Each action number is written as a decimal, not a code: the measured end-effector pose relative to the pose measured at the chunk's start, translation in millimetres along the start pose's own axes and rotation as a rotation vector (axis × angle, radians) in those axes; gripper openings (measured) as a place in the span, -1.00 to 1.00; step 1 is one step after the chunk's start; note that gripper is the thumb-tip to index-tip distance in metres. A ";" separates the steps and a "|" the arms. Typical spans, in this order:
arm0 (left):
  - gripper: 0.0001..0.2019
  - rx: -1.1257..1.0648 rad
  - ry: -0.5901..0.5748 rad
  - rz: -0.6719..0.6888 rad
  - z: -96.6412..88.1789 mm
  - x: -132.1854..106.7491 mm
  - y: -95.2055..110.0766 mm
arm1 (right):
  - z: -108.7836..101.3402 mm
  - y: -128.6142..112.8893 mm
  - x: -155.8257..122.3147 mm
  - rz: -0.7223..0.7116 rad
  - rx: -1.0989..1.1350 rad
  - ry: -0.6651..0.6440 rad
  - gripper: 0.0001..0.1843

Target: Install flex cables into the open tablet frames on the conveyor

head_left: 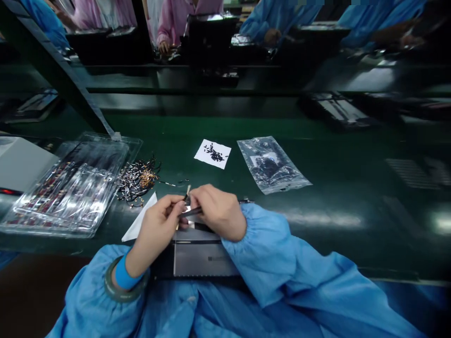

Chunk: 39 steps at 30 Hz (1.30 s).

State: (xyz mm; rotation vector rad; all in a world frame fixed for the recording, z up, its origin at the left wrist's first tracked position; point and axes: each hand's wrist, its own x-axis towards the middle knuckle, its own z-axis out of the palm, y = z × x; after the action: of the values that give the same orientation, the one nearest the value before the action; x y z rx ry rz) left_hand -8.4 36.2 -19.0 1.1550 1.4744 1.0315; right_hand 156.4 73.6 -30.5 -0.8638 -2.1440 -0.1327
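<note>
My left hand is closed, thumb and forefinger pinching a small dark strip with a pale tip. My right hand is closed around dark tweezers, whose points reach left to the fingers of my left hand. The exact contact between tweezers and strip is too small to make out. Below both hands lies a flat grey device panel, partly covered by my right sleeve. Left of the hands is a heap of small black and silver strips with gold ends.
Clear plastic trays of parts stand at left, beside a grey box. A white paper bears small black pieces; a clear bag of dark pieces lies right of it. Co-workers sit across the green bench.
</note>
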 end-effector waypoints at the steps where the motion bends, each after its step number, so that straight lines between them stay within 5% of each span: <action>1: -0.71 -0.118 0.001 -0.071 -2.7 0.5 3.1 | -2.7 2.9 0.2 0.077 0.062 0.049 -0.78; 4: -0.57 -0.422 -0.029 -0.244 -7.9 0.7 12.2 | -6.4 7.6 -2.7 0.207 0.167 0.152 -0.81; 9: -0.59 -0.597 -0.127 -0.343 -1.4 1.4 14.7 | -3.5 1.8 -6.4 0.094 0.320 0.002 -0.82; 14: -0.61 -0.500 -0.126 -0.326 5.5 0.3 6.5 | -5.5 0.6 9.1 0.561 0.757 -0.025 -0.74; 17: -0.64 -0.342 -0.071 -0.171 8.8 -3.1 1.9 | -3.5 -1.5 15.0 0.782 0.937 -0.040 -0.75; 21: -0.80 -0.160 0.117 0.145 12.1 -5.8 -3.4 | -3.3 -7.5 14.7 0.803 0.889 0.023 -0.82; 27: -0.80 -0.105 0.009 0.134 12.6 -6.9 -9.8 | -5.5 -10.4 15.2 0.842 0.980 0.005 -0.76; 30: -0.87 0.106 0.226 0.381 10.5 -9.2 -9.1 | -3.0 -10.5 11.3 0.661 0.760 0.064 -0.78; 33: -0.93 0.253 0.384 0.578 9.6 -10.7 -7.4 | 0.5 -12.2 5.4 0.274 0.455 0.114 -0.85; 36: -0.95 0.292 0.399 0.619 10.4 -10.5 -7.8 | 3.1 -14.0 1.5 0.016 0.246 0.118 -0.81; 39: -0.95 0.269 0.405 0.591 10.7 -9.7 -9.3 | 4.2 -14.8 0.1 -0.075 0.154 0.098 -0.79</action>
State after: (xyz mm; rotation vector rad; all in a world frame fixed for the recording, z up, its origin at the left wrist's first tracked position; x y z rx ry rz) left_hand 1.5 25.5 -28.2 1.7110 1.6580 1.5728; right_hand 144.4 63.9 -30.6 -0.6749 -2.0659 -0.0460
